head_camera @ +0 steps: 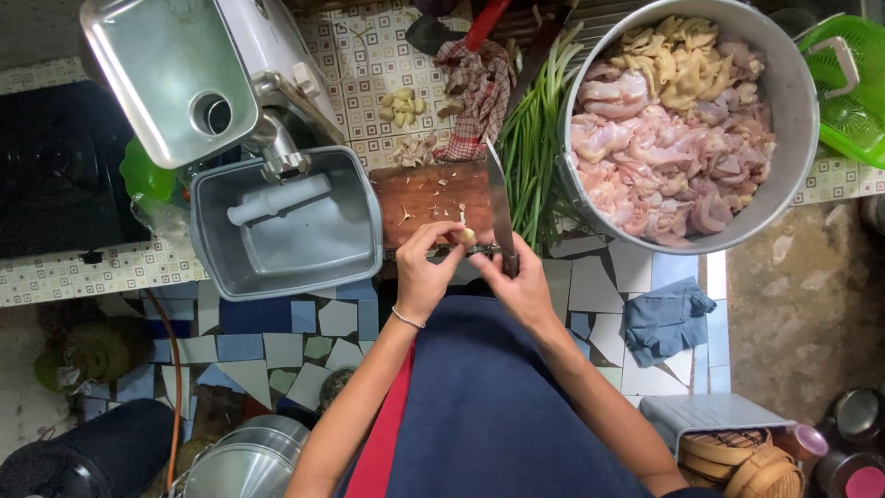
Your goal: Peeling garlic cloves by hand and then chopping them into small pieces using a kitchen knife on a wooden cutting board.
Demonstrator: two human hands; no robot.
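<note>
Taking the wooden cutting board (pixel 429 198) as the landmark: both hands meet at its near edge. The left hand (pixel 426 272) pinches a small garlic clove (pixel 466 236) between thumb and fingertips, just over the board's near right corner. The right hand (pixel 521 281) is closed around the handle of a large knife (pixel 501 207), whose blade runs up along the board's right side (the handle itself is mostly hidden by the fingers). Scraps of garlic skin lie scattered on the board.

Left of the board sits a grey rectangular tub (pixel 286 226) holding a white plastic pusher (pixel 277 198), under the spout of a meat grinder (pixel 203 78). Beyond the board, peeled garlic cloves (pixel 402 106) rest on the tiled surface (pixel 355 51) beside a checked cloth (pixel 479 92). Right of the board lie green onions (pixel 533 138), then a big metal pot (pixel 793 111) full of raw chicken pieces (pixel 668 129).
</note>
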